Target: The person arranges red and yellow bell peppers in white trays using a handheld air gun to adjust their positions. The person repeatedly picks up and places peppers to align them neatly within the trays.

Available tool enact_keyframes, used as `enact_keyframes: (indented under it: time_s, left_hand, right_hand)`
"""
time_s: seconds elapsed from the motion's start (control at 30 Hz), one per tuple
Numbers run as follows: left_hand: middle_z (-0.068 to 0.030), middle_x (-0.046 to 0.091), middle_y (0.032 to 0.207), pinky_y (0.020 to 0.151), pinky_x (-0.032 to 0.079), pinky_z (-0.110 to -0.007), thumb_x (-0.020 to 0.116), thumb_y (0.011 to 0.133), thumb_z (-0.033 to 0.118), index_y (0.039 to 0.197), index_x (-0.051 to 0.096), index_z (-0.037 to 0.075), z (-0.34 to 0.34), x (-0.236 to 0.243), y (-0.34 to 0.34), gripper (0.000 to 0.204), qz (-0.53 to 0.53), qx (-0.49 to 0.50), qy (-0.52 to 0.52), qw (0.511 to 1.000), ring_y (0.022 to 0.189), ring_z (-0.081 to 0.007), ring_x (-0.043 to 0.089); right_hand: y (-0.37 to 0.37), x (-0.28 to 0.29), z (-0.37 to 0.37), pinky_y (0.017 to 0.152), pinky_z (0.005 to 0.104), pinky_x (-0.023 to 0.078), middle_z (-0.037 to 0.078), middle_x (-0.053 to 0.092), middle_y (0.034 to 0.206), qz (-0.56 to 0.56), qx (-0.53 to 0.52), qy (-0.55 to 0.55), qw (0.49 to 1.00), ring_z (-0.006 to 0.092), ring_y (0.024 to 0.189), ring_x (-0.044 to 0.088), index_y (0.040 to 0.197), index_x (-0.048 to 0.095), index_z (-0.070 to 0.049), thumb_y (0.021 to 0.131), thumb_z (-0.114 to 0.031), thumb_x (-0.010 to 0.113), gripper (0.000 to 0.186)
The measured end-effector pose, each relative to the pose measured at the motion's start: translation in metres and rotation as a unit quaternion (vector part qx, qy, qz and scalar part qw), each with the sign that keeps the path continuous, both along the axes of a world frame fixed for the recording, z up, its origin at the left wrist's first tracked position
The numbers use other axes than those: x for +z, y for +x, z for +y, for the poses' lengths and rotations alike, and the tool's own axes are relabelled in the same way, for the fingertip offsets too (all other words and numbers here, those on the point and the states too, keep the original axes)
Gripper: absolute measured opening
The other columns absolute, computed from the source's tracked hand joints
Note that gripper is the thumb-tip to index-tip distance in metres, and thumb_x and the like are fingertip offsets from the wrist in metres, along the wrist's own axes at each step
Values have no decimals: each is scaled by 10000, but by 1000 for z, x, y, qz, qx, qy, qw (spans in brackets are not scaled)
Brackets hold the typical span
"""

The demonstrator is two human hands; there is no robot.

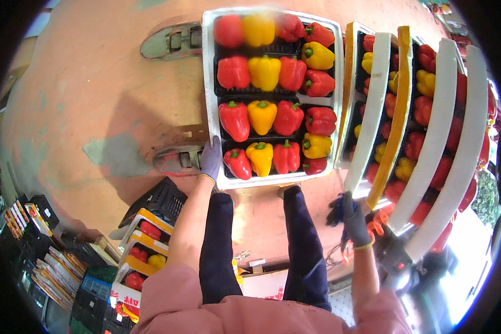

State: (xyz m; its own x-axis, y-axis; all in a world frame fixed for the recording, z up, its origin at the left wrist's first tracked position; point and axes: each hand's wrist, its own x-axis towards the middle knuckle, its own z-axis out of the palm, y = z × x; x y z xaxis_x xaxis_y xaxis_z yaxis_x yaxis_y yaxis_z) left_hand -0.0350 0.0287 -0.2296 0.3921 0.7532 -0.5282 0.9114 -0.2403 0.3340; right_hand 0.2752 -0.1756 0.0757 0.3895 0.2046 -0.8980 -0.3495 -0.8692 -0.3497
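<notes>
My left hand (210,160), in a pale purple-grey glove, grips the left edge of a white foam box (209,72) near its lower corner. The box holds dark trays of red peppers (234,119) and yellow peppers (261,117), the top row slightly blurred. My right hand (355,222), in a dark grey glove, is at the lower end of the white and orange boxes (384,111) of peppers stacked at the right. A dark blue item (334,213) lies beside it. The right hand's fingers are hard to make out, so I cannot tell what they hold.
Two grey-green metal fittings (161,42) sit on the peach-coloured floor (94,100) left of the box. At lower left are black crates (156,200), more pepper boxes (142,253) and flattened cartons (55,278). Orange items (378,222) and cables lie beyond my right hand.
</notes>
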Motion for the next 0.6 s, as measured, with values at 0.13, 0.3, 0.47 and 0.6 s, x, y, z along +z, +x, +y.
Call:
enact_keyframes:
  time_s: [0.13, 0.3, 0.47, 0.6]
  left_hand:
    - [-274, 623, 1144, 750, 532, -510, 418, 1040, 298, 1179, 566, 5, -34, 4, -19, 356, -26, 118, -64, 991, 984, -425, 648]
    - [-268, 620, 1215, 907, 490, -485, 388, 1050, 395, 1190, 582, -4, -86, 27, -51, 466, 12, 168, -112, 979, 1065, -431, 611]
    - [-276, 599, 1246, 944, 477, -478, 353, 1059, 397, 1291, 535, -17, -128, 69, -68, 508, 31, 162, -116, 979, 1112, -447, 583]
    - [-290, 591, 1250, 947, 480, -470, 316, 1073, 346, 1300, 522, -33, -160, 99, -66, 488, 53, 138, -103, 984, 1136, -440, 571]
  right_hand:
    - [-26, 7, -23, 516, 276, 498, 98, 612, 607, 57, 39, -17, 997, 179, 489, 603, 865, 631, 36, 1057, -513, 375, 636]
    - [-76, 23, -29, 414, 261, 399, 2, 576, 631, 101, 8, 35, 994, 81, 477, 510, 829, 624, -67, 994, -550, 524, 520]
    - [-80, 22, -21, 394, 265, 409, 24, 577, 698, 202, -9, 1, 979, 94, 480, 482, 917, 576, -85, 986, -548, 530, 470]
    - [-39, -3, -26, 391, 276, 418, 38, 572, 725, 221, -75, 26, 972, 121, 473, 497, 984, 547, -96, 991, -566, 501, 472]
